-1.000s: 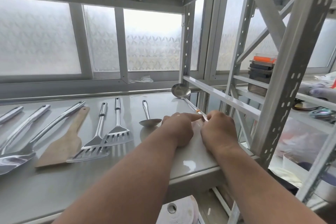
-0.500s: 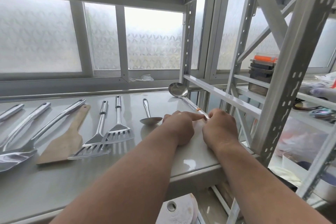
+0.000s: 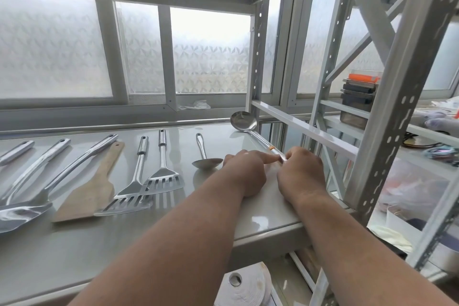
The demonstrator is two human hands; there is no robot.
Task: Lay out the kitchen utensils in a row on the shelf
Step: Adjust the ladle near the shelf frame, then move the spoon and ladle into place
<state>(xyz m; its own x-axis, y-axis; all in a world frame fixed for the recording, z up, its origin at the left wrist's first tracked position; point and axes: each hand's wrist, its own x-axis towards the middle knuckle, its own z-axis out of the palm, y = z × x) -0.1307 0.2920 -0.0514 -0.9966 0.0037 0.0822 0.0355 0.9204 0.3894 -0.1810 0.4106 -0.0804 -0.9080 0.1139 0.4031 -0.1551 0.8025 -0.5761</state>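
- On the glossy grey metal shelf [image 3: 260, 206], from the head view, I see both hands at the near end of the long steel ladle [image 3: 250, 129], whose round bowl sits far back by the shelf's rear right post.
- My right hand [image 3: 301, 171] curls its fingers around the tip of the ladle's handle, just past a small orange band.
- My left hand [image 3: 244, 171] lies mostly curled on the shelf, with its index finger stretched out straight so it touches the handle beside the right hand.
- Left of the hands a short steel serving spoon [image 3: 206, 158] lies with its bowl toward me.
- Further left lie two slotted steel turners [image 3: 159, 176], their blades overlapping.
- Next comes a flat wooden spatula [image 3: 92, 189], then a solid steel turner [image 3: 29, 204] and two more steel handles at the left edge.
- All handles in that row point toward the frosted window [image 3: 208, 52].
- Below the shelf edge sits a white tape roll [image 3: 248, 285].
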